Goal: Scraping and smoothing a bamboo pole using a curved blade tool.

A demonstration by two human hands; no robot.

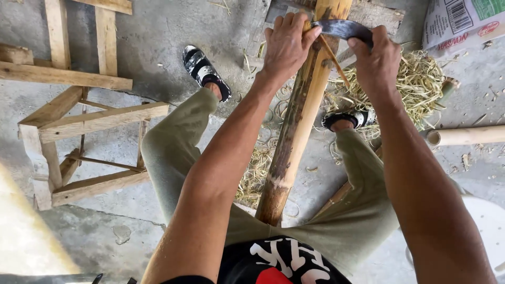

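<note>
While both hands clamp the blade (342,29), left hand (286,44) and right hand (374,58) across the pole (297,126), shavings (418,81) pile beyond; bark below looks mostly unscraped, perhaps.

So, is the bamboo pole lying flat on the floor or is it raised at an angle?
Raised at an angle. The bamboo pole runs from between the person's knees up and away, its far part under the curved blade held by both hands.
</note>
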